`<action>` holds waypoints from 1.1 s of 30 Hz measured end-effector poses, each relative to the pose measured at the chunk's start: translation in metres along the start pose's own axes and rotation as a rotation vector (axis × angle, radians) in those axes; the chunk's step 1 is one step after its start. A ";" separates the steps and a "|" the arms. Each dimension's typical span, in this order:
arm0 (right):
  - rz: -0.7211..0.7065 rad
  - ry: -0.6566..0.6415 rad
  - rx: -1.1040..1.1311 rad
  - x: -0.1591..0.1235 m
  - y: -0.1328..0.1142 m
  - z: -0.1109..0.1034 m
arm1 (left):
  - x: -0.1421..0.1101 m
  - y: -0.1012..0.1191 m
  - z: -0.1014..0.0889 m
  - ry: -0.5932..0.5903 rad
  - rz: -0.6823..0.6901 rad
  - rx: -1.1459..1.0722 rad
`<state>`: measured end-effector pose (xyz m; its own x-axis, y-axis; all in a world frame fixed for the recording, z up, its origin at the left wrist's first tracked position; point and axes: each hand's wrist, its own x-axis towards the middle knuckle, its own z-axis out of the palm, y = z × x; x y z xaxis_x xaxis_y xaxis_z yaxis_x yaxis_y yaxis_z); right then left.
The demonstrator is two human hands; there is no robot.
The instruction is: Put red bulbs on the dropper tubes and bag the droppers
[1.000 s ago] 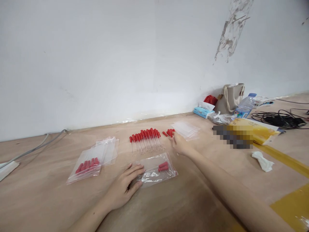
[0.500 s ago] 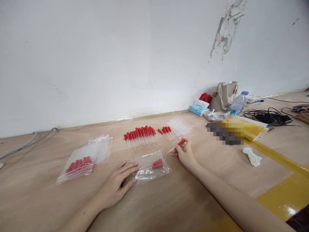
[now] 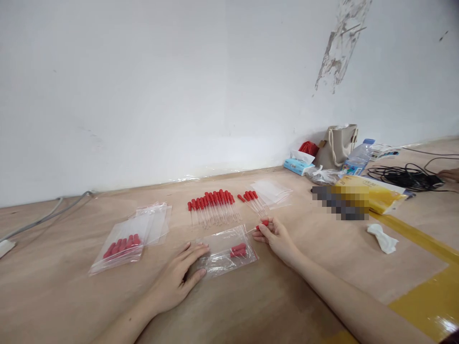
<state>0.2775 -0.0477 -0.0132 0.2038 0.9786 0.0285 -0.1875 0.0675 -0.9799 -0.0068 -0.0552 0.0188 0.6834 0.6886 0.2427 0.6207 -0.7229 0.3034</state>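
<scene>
My left hand (image 3: pixel 179 274) lies flat with fingers spread on the left end of a clear zip bag (image 3: pixel 229 251) that holds two red-capped droppers. My right hand (image 3: pixel 276 236) pinches one red-capped glass dropper (image 3: pixel 258 226) just above the bag's right edge. Behind the bag a long row of red-capped droppers (image 3: pixel 211 205) lies on the table, with a smaller group of droppers (image 3: pixel 253 199) to its right. A filled bag of droppers (image 3: pixel 120 248) rests at the left on a stack of empty bags (image 3: pixel 158 222).
More empty clear bags (image 3: pixel 272 192) lie behind my right hand. At the right are a yellow packet (image 3: pixel 380 196), a crumpled tissue (image 3: pixel 383 237), a water bottle (image 3: pixel 358 157), a beige tote (image 3: pixel 340 143), black cables (image 3: pixel 405 177) and another person's hand (image 3: pixel 450 174). A grey cable (image 3: pixel 43 220) runs at the left.
My right hand reached to the small dropper group, picked one up, and brought it back to the right edge of the bag. My left hand stayed on the bag.
</scene>
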 end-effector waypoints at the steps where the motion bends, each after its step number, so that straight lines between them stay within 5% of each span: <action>1: -0.019 -0.037 -0.083 0.001 0.000 -0.002 | 0.000 0.000 0.000 0.006 -0.004 0.005; 7: -0.295 -0.137 -0.666 0.002 -0.004 -0.003 | -0.003 -0.001 0.002 -0.013 -0.052 0.022; 14: -0.283 -0.361 -0.572 -0.008 -0.003 0.007 | -0.002 0.000 0.002 0.001 -0.020 -0.003; 18: -0.304 -0.210 -0.660 0.006 -0.005 0.000 | 0.000 -0.001 0.001 -0.040 0.018 -0.017; 25: -0.307 0.010 -1.224 0.073 -0.029 0.018 | 0.000 -0.002 0.002 -0.048 0.031 -0.037; 33: -0.134 0.107 -1.152 0.111 -0.020 0.053 | -0.001 0.000 0.001 -0.058 0.011 -0.031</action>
<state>0.2528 0.0696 0.0197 0.2459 0.9520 0.1821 0.8144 -0.1011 -0.5714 -0.0072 -0.0564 0.0181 0.7116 0.6755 0.1930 0.6015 -0.7277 0.3296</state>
